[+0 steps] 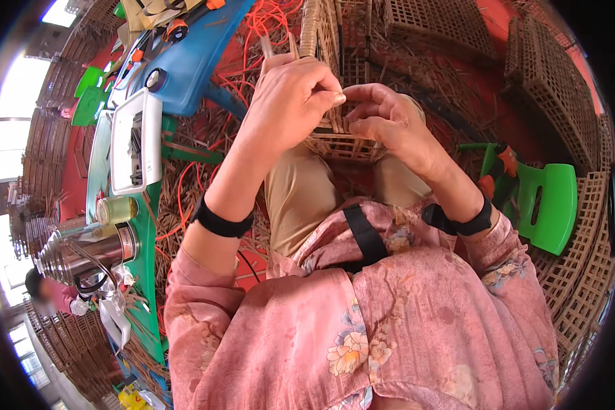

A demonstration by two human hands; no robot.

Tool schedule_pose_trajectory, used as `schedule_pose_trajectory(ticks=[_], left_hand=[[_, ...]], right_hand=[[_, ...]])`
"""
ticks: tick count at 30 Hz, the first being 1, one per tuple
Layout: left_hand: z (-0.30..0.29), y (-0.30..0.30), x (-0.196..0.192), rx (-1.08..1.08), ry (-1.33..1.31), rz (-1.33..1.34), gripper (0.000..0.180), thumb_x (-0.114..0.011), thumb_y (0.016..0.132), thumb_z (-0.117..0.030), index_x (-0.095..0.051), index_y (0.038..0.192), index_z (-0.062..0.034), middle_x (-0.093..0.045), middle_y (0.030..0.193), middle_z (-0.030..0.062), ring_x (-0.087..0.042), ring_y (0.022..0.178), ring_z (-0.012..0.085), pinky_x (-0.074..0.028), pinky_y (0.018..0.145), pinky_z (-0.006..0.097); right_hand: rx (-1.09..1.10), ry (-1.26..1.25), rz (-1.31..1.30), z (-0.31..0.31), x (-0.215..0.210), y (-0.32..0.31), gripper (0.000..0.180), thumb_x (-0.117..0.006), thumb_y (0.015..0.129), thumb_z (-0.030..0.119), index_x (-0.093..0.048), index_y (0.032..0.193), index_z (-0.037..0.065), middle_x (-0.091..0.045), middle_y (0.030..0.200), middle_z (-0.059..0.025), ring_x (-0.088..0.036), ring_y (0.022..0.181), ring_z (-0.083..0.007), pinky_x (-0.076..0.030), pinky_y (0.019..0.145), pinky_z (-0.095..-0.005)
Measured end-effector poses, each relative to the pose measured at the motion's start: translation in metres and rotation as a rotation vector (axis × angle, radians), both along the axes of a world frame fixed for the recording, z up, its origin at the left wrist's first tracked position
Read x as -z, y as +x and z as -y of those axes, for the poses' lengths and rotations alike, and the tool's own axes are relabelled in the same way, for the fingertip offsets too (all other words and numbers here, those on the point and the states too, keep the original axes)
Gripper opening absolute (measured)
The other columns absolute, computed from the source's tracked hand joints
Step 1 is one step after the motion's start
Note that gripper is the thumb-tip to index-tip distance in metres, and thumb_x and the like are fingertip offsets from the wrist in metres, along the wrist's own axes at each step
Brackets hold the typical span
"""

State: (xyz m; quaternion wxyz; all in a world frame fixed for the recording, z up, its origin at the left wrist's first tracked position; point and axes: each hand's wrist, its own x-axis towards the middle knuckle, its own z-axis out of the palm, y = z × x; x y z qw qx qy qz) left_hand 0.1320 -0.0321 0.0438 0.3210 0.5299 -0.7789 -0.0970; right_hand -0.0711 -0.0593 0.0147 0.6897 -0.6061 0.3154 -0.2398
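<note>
A brown open-weave wicker basket stands between my knees, its tall rim or handle part rising behind my hands. Over it, my left hand is closed, thumb and index fingertip pressed together. Pale, strip-like ends jut up beyond its knuckles; whether the fingers grip them is hidden. My right hand faces it with curled fingers, its index fingertip at the left thumb. Anything between these fingertips is too small to make out.
At left, a green table bears a white tray of dark pieces, a glass jar and a metal flask. Orange-handled tools lie on a blue surface. A green stool and stacked wicker panels stand right.
</note>
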Motion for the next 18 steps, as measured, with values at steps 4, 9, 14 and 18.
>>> schedule_pose_trajectory(ticks=[4,9,14,18], left_hand=[[0.015,0.002,0.000,0.158,0.137,0.118,0.014,-0.070,0.081,-0.016,-0.063,0.076,-0.0059,-0.061,0.071,0.0038,-0.061,0.079,0.0211,-0.029,0.111,0.045],[0.030,0.000,-0.009,0.310,0.187,0.147,0.015,-0.067,0.083,-0.018,-0.061,0.076,-0.0066,-0.060,0.071,0.0019,-0.061,0.077,0.0210,-0.025,0.115,0.049],[0.029,-0.006,-0.016,0.279,0.290,0.141,0.009,-0.067,0.079,-0.017,-0.063,0.075,-0.0092,-0.060,0.070,0.0003,-0.062,0.075,0.0178,-0.026,0.113,0.050],[0.029,-0.019,-0.017,0.234,0.313,0.069,0.015,-0.068,0.078,-0.018,-0.060,0.069,-0.0069,-0.056,0.066,0.0009,-0.058,0.067,0.0157,-0.025,0.116,0.047]], right_hand=[[0.285,0.008,0.199,-0.011,0.016,-0.012,0.049,-0.061,0.086,0.011,-0.048,0.130,-0.005,-0.063,0.113,-0.0116,-0.061,0.099,-0.0158,-0.049,0.086,-0.0291],[0.808,-0.139,0.037,0.011,0.062,-0.104,0.046,-0.061,0.092,0.015,-0.048,0.131,-0.005,-0.062,0.117,-0.0125,-0.062,0.099,-0.0171,-0.049,0.089,-0.0291],[1.130,-0.446,-0.842,0.024,0.185,-0.263,0.059,-0.072,0.081,0.025,-0.050,0.128,-0.003,-0.065,0.107,-0.0173,-0.063,0.102,-0.0295,-0.049,0.091,-0.0397],[1.211,-0.544,-1.238,0.002,0.227,-0.343,0.067,-0.072,0.083,0.033,-0.048,0.131,-0.006,-0.062,0.117,-0.0240,-0.060,0.111,-0.0361,-0.045,0.098,-0.0408]])
